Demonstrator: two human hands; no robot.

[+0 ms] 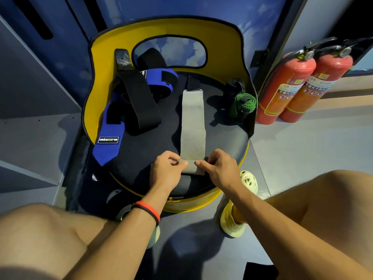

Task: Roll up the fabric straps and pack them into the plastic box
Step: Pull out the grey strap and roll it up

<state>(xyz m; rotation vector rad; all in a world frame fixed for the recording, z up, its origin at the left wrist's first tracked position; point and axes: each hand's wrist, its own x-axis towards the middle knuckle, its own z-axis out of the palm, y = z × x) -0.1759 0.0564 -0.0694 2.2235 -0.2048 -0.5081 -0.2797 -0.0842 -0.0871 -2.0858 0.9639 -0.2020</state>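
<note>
Head view looks down over bare knees at a round black chair seat (228,142) with a yellow backrest (94,77). Both forearms reach forward and converge at the seat's near edge. The left hand (167,170), with red and black wristbands (149,209) on its wrist, has its fingers curled and its thumb pointing inward across the near end of the grey strap (192,126). The right hand (220,170) mirrors it, thumb pointing inward from the other side, fingers bent over the strap's edge. Each grip pinches that near end, which looks folded over on itself. The rest of the grey strap lies flat, running straight away from the hands toward the backrest. To the left a blue strap (107,146) lies loose, its pointed end hanging past the seat edge, with a black strap (139,98) draped across it. A green strap (243,102), already coiled, rests at the seat's right side against the backrest. Two red fire extinguishers (286,83) stand on the floor further right.
</note>
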